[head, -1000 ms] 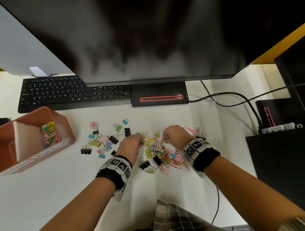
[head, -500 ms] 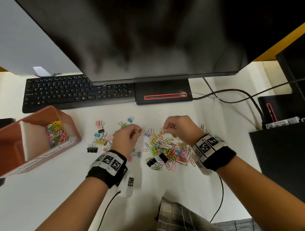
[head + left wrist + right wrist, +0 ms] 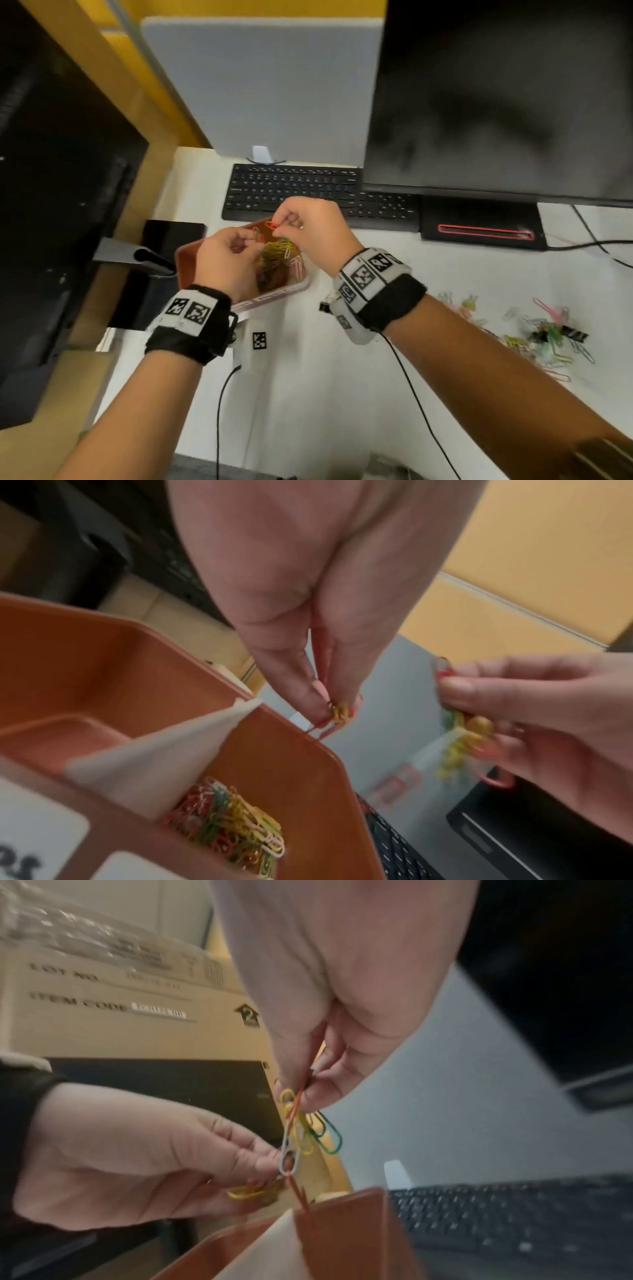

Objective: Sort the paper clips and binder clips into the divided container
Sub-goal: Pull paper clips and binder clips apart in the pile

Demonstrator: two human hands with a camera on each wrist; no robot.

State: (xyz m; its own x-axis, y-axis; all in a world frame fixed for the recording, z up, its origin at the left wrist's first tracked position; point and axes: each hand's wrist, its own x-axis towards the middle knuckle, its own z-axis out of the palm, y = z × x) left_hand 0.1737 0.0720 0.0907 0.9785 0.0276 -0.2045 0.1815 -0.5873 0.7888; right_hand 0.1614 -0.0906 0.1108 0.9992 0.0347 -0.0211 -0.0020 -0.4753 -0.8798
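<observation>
1. Left hand [image 3: 226, 260] hovering above the divided container [image 3: 274, 293], fingers [image 3: 315, 693] pinching a small bunch of paper clips [image 3: 339, 712], yellow and red among them, just over the container's far rim.
2. Right hand [image 3: 308, 229] hovering just beside the left, likewise above the container, fingers [image 3: 322, 1091] grasping a tangled cluster of clips [image 3: 308, 1131]: yellow, green, white and orange, dangling below the fingertips.
3. Lowest orange clip of that cluster hanging down near the container's white divider [image 3: 164, 753]; contact not determinable.
4. Container resting on the white surface [image 3: 325, 394], in front of the left end of the black keyboard [image 3: 308, 192].
5. Pile of coloured paper clips [image 3: 232, 829] lying in the compartment on the keyboard side of the divider; contents of the other compartment not clearly showing.
6. White labels [image 3: 34, 840] sticking to the container's near wall; lettering blurred, not readable.
7. Unsorted heap of paper clips and binder clips [image 3: 541, 339] lying on the surface well apart from the container, at the person's right, beyond the right forearm.
8. One black binder clip [image 3: 327, 305] lying beside the right wristband, partly hidden.
9. Dark monitor [image 3: 496, 102] standing behind the keyboard.
</observation>
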